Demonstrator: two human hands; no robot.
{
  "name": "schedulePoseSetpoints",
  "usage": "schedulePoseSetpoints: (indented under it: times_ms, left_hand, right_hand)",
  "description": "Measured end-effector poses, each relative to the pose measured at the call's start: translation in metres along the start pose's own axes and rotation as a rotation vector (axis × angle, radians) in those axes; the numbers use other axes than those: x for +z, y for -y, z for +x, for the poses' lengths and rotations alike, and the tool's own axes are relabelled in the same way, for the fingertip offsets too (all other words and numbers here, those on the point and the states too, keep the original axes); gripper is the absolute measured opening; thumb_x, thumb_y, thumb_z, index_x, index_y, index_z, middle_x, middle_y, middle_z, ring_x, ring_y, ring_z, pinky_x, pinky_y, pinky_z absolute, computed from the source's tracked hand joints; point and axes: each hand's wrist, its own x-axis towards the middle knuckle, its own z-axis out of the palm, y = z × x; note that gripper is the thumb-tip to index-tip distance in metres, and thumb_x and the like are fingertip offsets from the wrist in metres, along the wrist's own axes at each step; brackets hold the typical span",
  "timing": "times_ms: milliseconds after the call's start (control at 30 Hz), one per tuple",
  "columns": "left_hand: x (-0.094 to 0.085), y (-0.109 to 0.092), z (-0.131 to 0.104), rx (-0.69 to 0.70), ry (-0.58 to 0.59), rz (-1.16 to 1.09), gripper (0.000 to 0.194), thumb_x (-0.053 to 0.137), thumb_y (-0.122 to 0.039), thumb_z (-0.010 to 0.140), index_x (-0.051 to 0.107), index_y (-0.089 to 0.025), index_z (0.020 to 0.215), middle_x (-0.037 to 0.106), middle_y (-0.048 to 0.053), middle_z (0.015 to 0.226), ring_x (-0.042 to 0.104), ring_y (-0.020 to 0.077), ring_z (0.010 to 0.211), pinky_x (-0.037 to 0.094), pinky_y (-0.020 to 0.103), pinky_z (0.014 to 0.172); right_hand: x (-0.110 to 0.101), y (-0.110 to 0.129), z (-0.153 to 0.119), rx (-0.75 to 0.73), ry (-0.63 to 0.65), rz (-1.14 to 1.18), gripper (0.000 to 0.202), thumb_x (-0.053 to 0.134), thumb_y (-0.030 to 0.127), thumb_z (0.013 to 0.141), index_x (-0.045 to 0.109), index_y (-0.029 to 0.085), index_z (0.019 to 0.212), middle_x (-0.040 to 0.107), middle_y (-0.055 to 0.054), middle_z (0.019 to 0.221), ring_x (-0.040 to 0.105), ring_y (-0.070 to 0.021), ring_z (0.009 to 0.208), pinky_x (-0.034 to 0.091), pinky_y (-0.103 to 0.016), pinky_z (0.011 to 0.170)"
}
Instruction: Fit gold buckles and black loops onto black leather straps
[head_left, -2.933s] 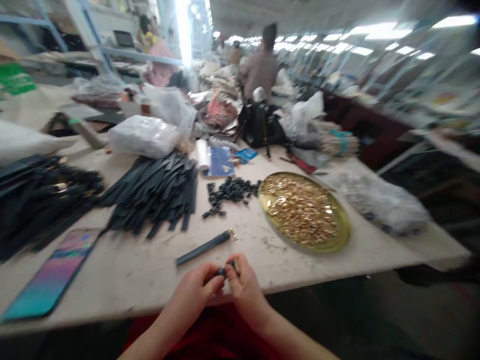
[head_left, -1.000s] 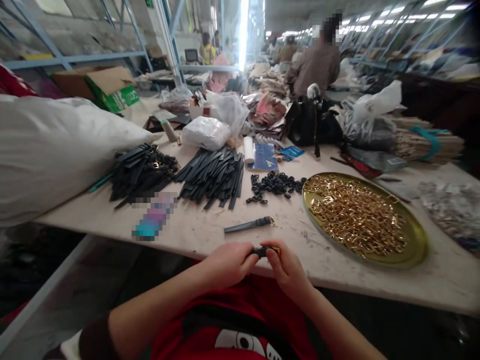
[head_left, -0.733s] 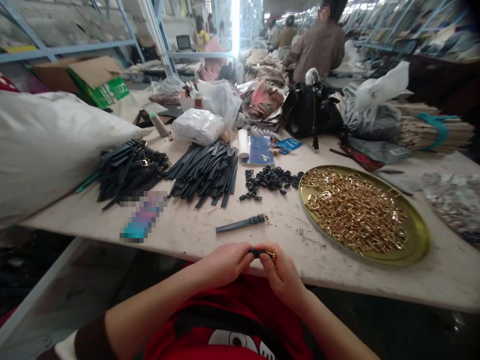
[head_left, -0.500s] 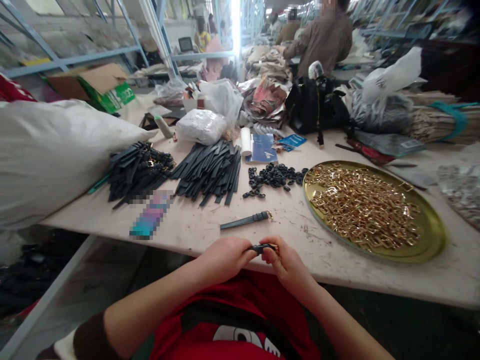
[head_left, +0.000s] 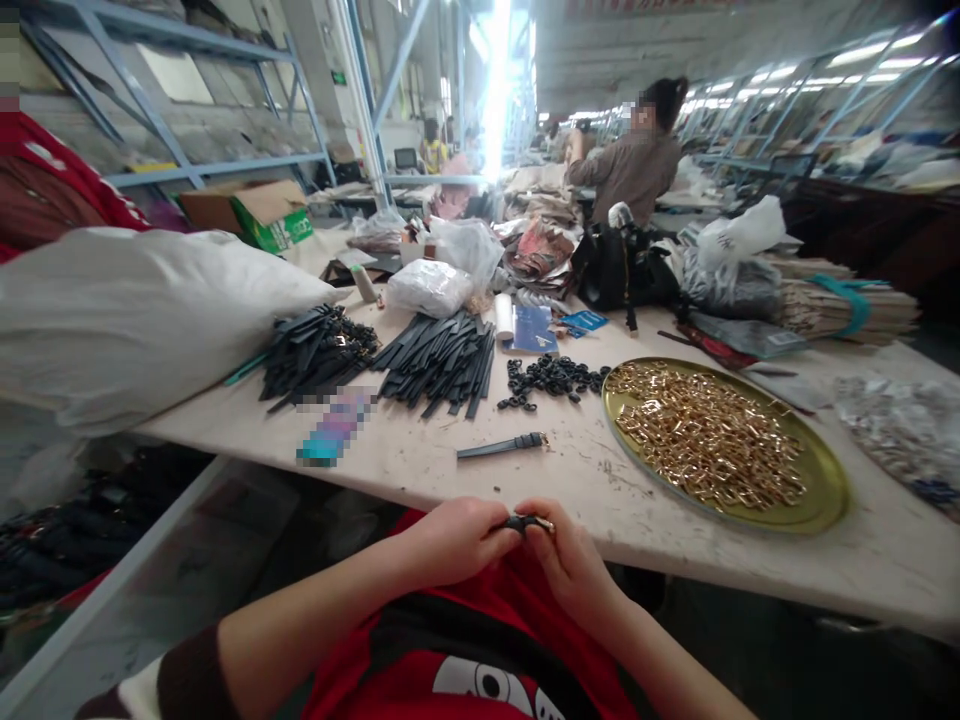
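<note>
Between my two hands, just off the table's front edge, is a small black strap (head_left: 520, 523) with a gold buckle (head_left: 548, 526). My left hand (head_left: 465, 537) pinches the strap's left part. My right hand (head_left: 564, 550) closes on the buckle end. A finished-looking dark strap (head_left: 499, 449) with a gold buckle lies flat on the table just beyond. Farther back are a pile of flat black strips (head_left: 442, 365), a heap of small black loops (head_left: 555, 376) and a second bundle of black straps (head_left: 319, 350).
A round gold tray (head_left: 829, 495) of gold buckles stands on the table (head_left: 420, 455) at the right. At the left bulges a large white sack (head_left: 150, 320). Plastic bags, a blue booklet (head_left: 532, 330) and a black bag (head_left: 619, 265) lie behind. A person (head_left: 637, 160) stands farther off.
The camera view has tilted upward and shifted, showing more of the room. Both hands still hold the strap close together, and the person behind has an arm raised now.
</note>
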Motion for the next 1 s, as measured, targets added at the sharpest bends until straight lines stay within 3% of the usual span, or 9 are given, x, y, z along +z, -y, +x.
schedulePoseSetpoints:
  times_ms: [67, 200, 333, 433, 533, 700, 800, 900, 1000]
  left_hand:
    - [-0.005, 0.002, -0.005, 0.0, -0.023, -0.011, 0.025, 0.042, -0.033, 0.081, 0.06, -0.017, 0.071, 0.061, 0.001, 0.064, 0.051, 0.0134, 0.056, 0.028, 0.023, 0.049]
    - [-0.011, 0.012, 0.008, 0.031, -0.216, -0.018, 0.023, 0.04, -0.026, 0.082, 0.061, -0.019, 0.077, 0.063, 0.001, 0.073, 0.055, 0.0137, 0.067, 0.033, 0.022, 0.057]
    - [-0.018, 0.036, 0.052, 0.034, -0.222, 0.028, 0.027, 0.039, -0.032, 0.084, 0.063, -0.02, 0.081, 0.064, -0.001, 0.074, 0.056, 0.0121, 0.067, 0.036, 0.02, 0.058]
    - [-0.024, 0.055, 0.09, -0.033, -0.288, 0.117, 0.035, 0.036, -0.04, 0.086, 0.063, -0.018, 0.082, 0.065, 0.002, 0.077, 0.057, 0.0141, 0.07, 0.037, 0.021, 0.057]
    - [-0.031, 0.075, 0.117, -0.093, -0.329, 0.18, 0.033, 0.039, -0.037, 0.086, 0.063, -0.017, 0.078, 0.064, 0.003, 0.078, 0.058, 0.0154, 0.073, 0.04, 0.022, 0.062]
    - [-0.06, 0.117, 0.144, -0.277, -0.465, 0.274, 0.025, 0.037, -0.031, 0.087, 0.058, -0.017, 0.093, 0.059, 0.008, 0.094, 0.056, 0.0186, 0.089, 0.041, 0.028, 0.079]
    - [-0.074, 0.137, 0.167, -0.388, -0.49, 0.297, 0.025, 0.042, -0.028, 0.085, 0.054, -0.012, 0.099, 0.056, 0.015, 0.102, 0.055, 0.0249, 0.095, 0.041, 0.035, 0.081]
    - [-0.079, 0.144, 0.182, -0.442, -0.462, 0.263, 0.019, 0.046, -0.022, 0.081, 0.056, -0.009, 0.091, 0.058, 0.017, 0.096, 0.057, 0.0268, 0.091, 0.043, 0.037, 0.078]
    - [-0.085, 0.141, 0.177, -0.446, -0.455, 0.185, 0.014, 0.045, -0.014, 0.078, 0.058, -0.01, 0.083, 0.061, 0.015, 0.089, 0.059, 0.0238, 0.088, 0.043, 0.034, 0.078]
  right_hand:
    - [0.005, 0.001, 0.004, 0.034, 0.025, 0.091, 0.023, 0.032, 0.033, 0.089, 0.044, 0.02, 0.104, 0.055, 0.001, 0.065, 0.053, -0.0127, 0.056, 0.043, -0.024, 0.052]
    - [0.007, -0.002, 0.03, 0.053, -0.063, 0.18, 0.027, 0.03, 0.038, 0.089, 0.044, 0.019, 0.101, 0.05, 0.003, 0.059, 0.05, -0.0125, 0.053, 0.042, -0.024, 0.049]
    - [-0.009, -0.018, 0.081, 0.046, -0.007, 0.02, 0.027, 0.032, 0.039, 0.088, 0.05, 0.018, 0.091, 0.054, 0.001, 0.06, 0.053, -0.0139, 0.056, 0.043, -0.026, 0.053]
    - [-0.021, -0.041, 0.123, 0.052, -0.071, -0.186, 0.031, 0.032, 0.04, 0.087, 0.053, 0.018, 0.085, 0.059, -0.002, 0.068, 0.056, -0.016, 0.063, 0.044, -0.028, 0.058]
    - [-0.021, -0.071, 0.15, 0.06, -0.1, -0.334, 0.033, 0.035, 0.038, 0.086, 0.058, 0.018, 0.074, 0.061, -0.005, 0.069, 0.057, -0.0197, 0.069, 0.044, -0.032, 0.065]
    - [-0.009, -0.104, 0.145, -0.051, -0.076, -0.455, 0.029, 0.043, 0.037, 0.084, 0.064, 0.022, 0.095, 0.063, -0.01, 0.101, 0.056, -0.0247, 0.095, 0.041, -0.039, 0.082]
    - [-0.006, -0.108, 0.138, -0.098, -0.079, -0.545, 0.028, 0.047, 0.037, 0.082, 0.063, 0.023, 0.1, 0.062, -0.01, 0.104, 0.055, -0.0254, 0.097, 0.041, -0.041, 0.083]
    - [-0.007, -0.108, 0.138, -0.101, -0.078, -0.536, 0.026, 0.045, 0.034, 0.084, 0.064, 0.023, 0.097, 0.063, -0.009, 0.1, 0.056, -0.0241, 0.094, 0.042, -0.04, 0.082]
    - [-0.01, -0.104, 0.138, -0.104, -0.127, -0.483, 0.025, 0.047, 0.035, 0.083, 0.063, 0.022, 0.098, 0.063, -0.009, 0.101, 0.055, -0.0244, 0.096, 0.041, -0.041, 0.084]
